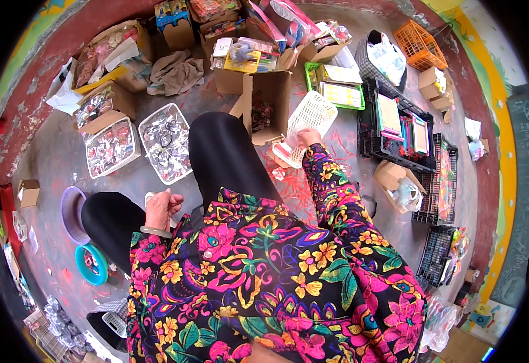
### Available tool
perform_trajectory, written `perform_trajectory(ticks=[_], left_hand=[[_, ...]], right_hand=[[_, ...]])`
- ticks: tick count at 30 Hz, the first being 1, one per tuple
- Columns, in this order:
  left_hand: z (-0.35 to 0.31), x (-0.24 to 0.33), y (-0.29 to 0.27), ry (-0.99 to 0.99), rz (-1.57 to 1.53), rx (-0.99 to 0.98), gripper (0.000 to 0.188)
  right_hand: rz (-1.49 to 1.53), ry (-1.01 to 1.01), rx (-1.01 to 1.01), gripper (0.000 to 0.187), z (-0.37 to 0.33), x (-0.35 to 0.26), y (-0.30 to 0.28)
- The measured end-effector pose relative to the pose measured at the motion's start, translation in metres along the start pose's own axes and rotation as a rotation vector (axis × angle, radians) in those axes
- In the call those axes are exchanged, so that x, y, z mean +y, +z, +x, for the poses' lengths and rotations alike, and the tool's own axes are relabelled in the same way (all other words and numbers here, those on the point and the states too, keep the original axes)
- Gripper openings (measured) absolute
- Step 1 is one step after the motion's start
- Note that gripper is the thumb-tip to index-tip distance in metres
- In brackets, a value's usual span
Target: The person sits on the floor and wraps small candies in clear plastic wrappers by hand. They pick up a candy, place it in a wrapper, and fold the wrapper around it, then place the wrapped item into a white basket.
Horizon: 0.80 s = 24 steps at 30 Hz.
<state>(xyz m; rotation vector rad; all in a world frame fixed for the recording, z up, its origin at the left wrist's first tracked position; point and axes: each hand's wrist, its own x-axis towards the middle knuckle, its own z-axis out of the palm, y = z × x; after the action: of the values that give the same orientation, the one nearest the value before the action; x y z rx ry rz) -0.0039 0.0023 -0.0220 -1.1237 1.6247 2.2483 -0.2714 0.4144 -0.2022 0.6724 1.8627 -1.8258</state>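
Note:
My right hand [307, 138] is closed on the right-hand rim of a white perforated plastic basket [314, 114]. Something red and pale lies at the basket's near end. Just left of the basket stands an open cardboard box [270, 85] with small dark and reddish items at its bottom. My left hand [163, 209], with a pale bangle at the wrist, is over the floor between my knees. Its fingers are loosely bent and slightly apart, with no object visible in them. A small white thing [149, 196] shows beside that hand, partly hidden.
Two white baskets of small wrapped items, one of them here [165, 175], sit ahead-left. A purple basin [71, 212] and a teal bowl [98, 275] are at left. Black crates [367, 142], a green tray [361, 104] and an orange crate [420, 45] line the right. Red shreds litter the floor.

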Motion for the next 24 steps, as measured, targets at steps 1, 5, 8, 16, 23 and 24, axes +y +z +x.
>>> perform_trajectory(ticks=[1,5,8,16,23,24], left_hand=[[0.004,0.000,0.001,-0.006,0.006,-0.019,0.028],[0.006,0.001,0.003,0.000,0.035,-0.018,0.028],[0.007,0.002,0.005,-0.010,0.027,-0.020,0.028],[0.009,0.002,0.003,-0.013,0.034,-0.039,0.028],[0.006,0.001,0.002,0.007,0.017,-0.031,0.027],[0.006,0.002,0.003,0.008,0.017,-0.033,0.028]], right_hand=[[0.047,0.009,-0.064,0.009,0.008,0.006,-0.013],[0.015,-0.115,0.136,0.011,-0.004,-0.008,-0.009],[0.091,-0.080,0.095,0.016,-0.020,-0.009,-0.011],[0.447,-0.077,0.121,0.026,-0.026,0.005,-0.017],[0.431,-0.032,0.129,0.029,-0.040,-0.004,-0.006],[0.420,-0.041,0.096,0.027,-0.035,0.000,-0.012]])
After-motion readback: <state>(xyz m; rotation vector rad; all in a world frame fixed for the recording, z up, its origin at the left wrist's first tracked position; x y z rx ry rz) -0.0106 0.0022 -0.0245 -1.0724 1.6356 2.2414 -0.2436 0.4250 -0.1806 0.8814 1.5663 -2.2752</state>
